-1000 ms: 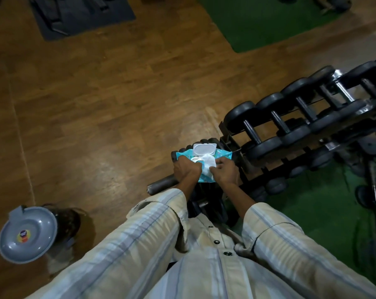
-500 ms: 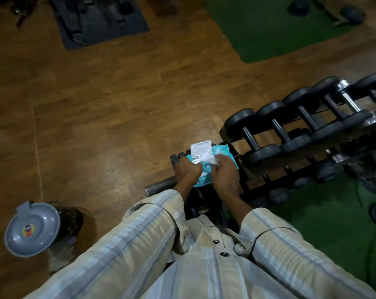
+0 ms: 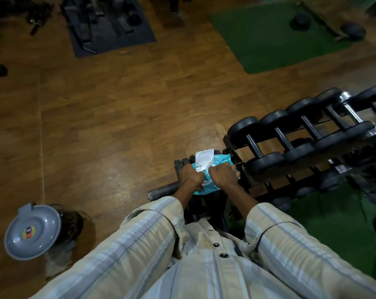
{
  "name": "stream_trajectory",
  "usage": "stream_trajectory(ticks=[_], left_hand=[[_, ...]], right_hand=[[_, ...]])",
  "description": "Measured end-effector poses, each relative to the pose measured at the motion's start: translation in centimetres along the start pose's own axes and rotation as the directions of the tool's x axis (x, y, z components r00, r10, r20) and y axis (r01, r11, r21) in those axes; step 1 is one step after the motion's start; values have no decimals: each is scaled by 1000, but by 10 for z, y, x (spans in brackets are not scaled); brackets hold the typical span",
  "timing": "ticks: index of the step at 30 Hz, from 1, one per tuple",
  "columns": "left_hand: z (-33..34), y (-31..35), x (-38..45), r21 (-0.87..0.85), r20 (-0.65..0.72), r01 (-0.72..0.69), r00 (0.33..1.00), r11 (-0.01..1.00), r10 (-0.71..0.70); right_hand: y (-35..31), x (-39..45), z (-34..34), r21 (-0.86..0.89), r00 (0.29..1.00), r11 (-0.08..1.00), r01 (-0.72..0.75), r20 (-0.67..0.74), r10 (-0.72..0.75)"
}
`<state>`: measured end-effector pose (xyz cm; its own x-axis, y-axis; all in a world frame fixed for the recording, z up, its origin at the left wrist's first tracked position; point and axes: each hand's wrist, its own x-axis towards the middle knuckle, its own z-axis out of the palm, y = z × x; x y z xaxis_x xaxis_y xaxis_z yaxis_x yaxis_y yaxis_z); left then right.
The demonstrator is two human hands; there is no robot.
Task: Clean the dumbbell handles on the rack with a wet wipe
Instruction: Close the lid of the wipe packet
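A teal wet-wipe pack point(image 3: 222, 159) with its white flip lid point(image 3: 204, 158) standing open lies on the near end of the dumbbell rack point(image 3: 236, 160). My left hand point(image 3: 190, 175) holds the pack's left side. My right hand point(image 3: 223, 175) rests on the pack with its fingers curled at the opening, where a bit of white wipe point(image 3: 207, 172) shows between the two hands. Black dumbbells point(image 3: 255, 145) with dark metal handles lie in rows on the rack to the right.
A grey bin with a swing lid point(image 3: 32, 231) stands on the wooden floor at my lower left. A green mat point(image 3: 267, 37) and a dark mat with gear point(image 3: 109, 24) lie farther off. A metal bar end point(image 3: 161, 190) juts out under my left wrist.
The lid stays flipped up and my hands stay on the pack. My right hand's fingers have moved onto the opening, covering most of the white wipe seen earlier. The view has tilted upward.
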<state>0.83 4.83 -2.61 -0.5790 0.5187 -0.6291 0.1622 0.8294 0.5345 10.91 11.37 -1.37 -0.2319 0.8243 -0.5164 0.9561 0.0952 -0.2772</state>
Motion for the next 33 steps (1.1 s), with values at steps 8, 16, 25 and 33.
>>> stream_trajectory(ticks=[8,16,25,33], left_hand=[[13,-10,45,-224,60,86,995,971,-74],[5,-2,35,-312,76,86,995,946,-66],[-2,3,27,-219,36,60,998,974,-53],[-10,-6,19,-208,-11,71,997,976,-74]], right_hand=[[-1,-10,1,259,963,964,65,-270,8],[1,3,7,249,975,965,85,-221,-29],[5,3,0,322,932,940,108,-362,18],[8,18,-16,115,880,890,441,-253,-403]])
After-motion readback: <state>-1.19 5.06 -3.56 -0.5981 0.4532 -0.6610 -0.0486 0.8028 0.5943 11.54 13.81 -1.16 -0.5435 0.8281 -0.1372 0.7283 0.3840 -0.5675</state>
